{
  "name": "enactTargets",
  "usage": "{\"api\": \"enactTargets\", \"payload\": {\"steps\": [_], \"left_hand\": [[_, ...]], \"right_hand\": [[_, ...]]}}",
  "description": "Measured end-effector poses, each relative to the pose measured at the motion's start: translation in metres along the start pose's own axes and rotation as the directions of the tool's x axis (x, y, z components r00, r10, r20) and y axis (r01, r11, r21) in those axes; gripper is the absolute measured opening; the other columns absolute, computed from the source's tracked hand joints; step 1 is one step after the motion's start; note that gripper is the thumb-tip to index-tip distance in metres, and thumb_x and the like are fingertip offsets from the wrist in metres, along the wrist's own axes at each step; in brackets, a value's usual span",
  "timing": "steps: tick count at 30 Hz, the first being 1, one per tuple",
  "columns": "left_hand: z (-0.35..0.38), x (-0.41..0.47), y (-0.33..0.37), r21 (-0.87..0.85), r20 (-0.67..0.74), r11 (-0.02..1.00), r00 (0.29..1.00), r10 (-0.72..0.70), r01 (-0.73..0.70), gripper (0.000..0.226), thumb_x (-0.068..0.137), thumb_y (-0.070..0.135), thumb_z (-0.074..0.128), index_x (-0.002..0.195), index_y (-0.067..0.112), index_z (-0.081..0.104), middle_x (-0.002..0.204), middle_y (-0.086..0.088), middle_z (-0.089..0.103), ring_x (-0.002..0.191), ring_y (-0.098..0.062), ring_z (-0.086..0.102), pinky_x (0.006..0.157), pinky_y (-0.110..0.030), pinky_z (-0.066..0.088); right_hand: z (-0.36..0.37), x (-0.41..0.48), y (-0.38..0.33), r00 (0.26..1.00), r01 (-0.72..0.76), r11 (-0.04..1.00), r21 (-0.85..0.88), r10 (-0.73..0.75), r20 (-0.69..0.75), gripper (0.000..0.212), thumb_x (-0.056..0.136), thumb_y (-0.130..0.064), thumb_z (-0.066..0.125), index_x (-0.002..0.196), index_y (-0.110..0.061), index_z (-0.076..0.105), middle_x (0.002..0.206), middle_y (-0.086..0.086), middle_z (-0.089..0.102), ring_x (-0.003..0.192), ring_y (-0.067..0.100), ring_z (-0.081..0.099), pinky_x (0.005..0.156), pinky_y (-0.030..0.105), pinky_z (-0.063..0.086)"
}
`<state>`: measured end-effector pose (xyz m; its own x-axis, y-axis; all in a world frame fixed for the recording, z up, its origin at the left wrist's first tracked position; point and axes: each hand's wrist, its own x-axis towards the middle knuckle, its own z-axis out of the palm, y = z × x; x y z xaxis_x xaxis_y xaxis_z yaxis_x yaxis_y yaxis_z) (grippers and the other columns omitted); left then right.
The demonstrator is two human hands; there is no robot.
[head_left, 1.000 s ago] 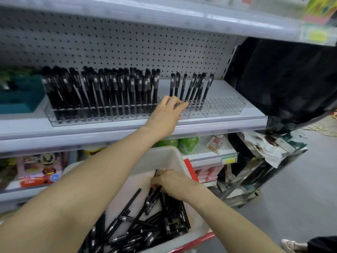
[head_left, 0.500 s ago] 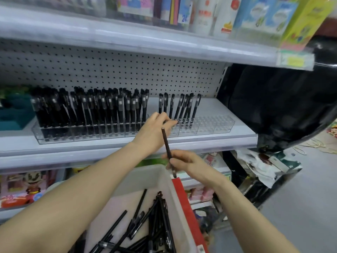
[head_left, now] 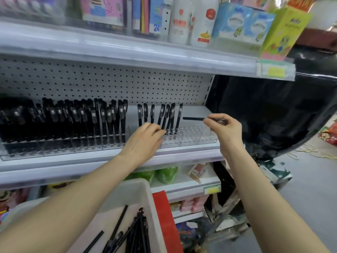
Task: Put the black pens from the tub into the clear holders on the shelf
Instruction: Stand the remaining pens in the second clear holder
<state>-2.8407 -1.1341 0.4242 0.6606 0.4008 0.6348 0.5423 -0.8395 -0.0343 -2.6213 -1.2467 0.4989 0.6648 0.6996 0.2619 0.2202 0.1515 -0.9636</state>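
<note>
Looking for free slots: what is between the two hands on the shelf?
In the head view, between left hand and right hand: a few upright pens, then empty holder slots, under the held pen.

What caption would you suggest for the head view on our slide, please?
Right hand holds a black pen level above the clear holder while the left hand rests by the standing pens.

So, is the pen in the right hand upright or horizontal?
Horizontal. The slim black pen points left from the right hand, above the clear plastic holder, not in a slot.
</note>
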Motion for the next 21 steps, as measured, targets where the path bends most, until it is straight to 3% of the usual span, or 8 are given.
{"api": "enactTargets", "payload": {"steps": [3,8,11,16,21], "left_hand": [[0.002,-0.002,-0.001,0.000,-0.035,1.000,0.999,-0.005,0.005,0.037,0.090,0.021,0.068,0.124,0.008,0.065,0.104,-0.005,0.064,0.095,-0.024,0.056,0.084,-0.037,0.052],[0.006,-0.007,-0.002,0.012,-0.059,1.000,0.998,0.010,-0.010,0.039,0.088,0.015,0.069,0.127,0.008,0.064,0.105,-0.006,0.063,0.094,-0.026,0.055,0.077,-0.038,0.054],[0.006,-0.008,-0.001,0.004,-0.066,1.000,0.998,-0.006,0.007,0.042,0.086,0.013,0.071,0.127,0.008,0.064,0.105,-0.006,0.063,0.096,-0.025,0.055,0.077,-0.038,0.055],[0.006,-0.008,0.000,0.000,-0.069,1.000,0.998,-0.012,0.012,0.041,0.086,0.013,0.072,0.126,0.008,0.065,0.105,-0.006,0.063,0.097,-0.025,0.054,0.078,-0.037,0.054],[0.006,-0.008,0.001,-0.010,-0.059,1.000,0.998,-0.025,0.025,0.044,0.085,0.011,0.073,0.127,0.009,0.064,0.107,-0.005,0.063,0.100,-0.024,0.053,0.079,-0.038,0.055]], "right_hand": [[0.007,0.013,0.003,1.000,0.026,0.999,-0.040,-0.026,-0.010,0.007,0.081,-0.012,0.076,0.086,-0.015,0.074,0.079,-0.002,0.070,0.074,0.007,0.063,0.077,0.024,0.053],[0.026,0.025,0.005,0.979,0.204,0.937,-0.283,-0.201,0.040,0.019,0.094,-0.021,0.060,0.091,-0.002,0.064,0.079,0.006,0.067,0.064,0.010,0.060,0.053,0.005,0.041],[0.036,0.035,0.007,0.963,0.269,0.872,-0.409,-0.235,0.132,0.019,0.096,-0.025,0.057,0.093,-0.007,0.063,0.083,0.006,0.069,0.065,0.009,0.065,0.059,0.011,0.048],[0.051,0.049,0.007,0.932,0.327,0.756,-0.567,-0.159,0.325,0.018,0.097,-0.023,0.057,0.096,-0.006,0.062,0.082,0.010,0.069,0.064,0.011,0.065,0.055,0.018,0.047],[0.062,0.050,0.009,0.897,0.360,0.660,-0.660,-0.049,0.440,0.018,0.099,-0.021,0.055,0.106,-0.007,0.062,0.089,0.014,0.071,0.079,0.024,0.068,0.070,0.031,0.052]]}}
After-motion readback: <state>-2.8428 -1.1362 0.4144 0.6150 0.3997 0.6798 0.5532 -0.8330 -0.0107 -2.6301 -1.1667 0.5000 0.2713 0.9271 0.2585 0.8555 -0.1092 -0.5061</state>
